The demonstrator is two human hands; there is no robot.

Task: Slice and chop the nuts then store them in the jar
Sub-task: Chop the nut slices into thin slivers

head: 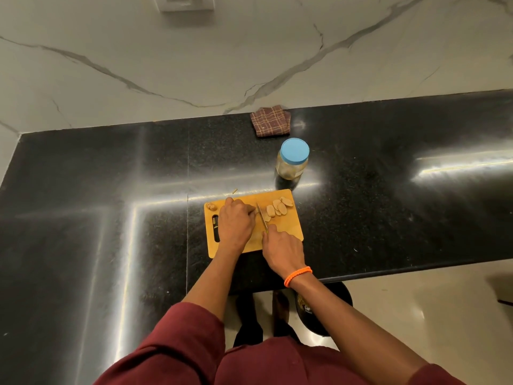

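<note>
Your right hand [280, 247] grips the knife [261, 215] over the cutting board [288, 232]. Your left hand [236, 222] holds a nut down with curled fingers beside the slices [277, 208]. The closed jar [293, 159] stands just behind on the surface [111, 190].

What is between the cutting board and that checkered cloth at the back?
In the head view, the jar with its blue lid stands on the black counter between the cutting board and the folded cloth.

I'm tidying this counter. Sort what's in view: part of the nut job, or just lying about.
In the job:
knife, gripped by right hand
left hand holding a nut at the blade
nut slices
whole nut
cutting board
jar, blue lid on

Lying about:
checked cloth
wall switch plate
</note>
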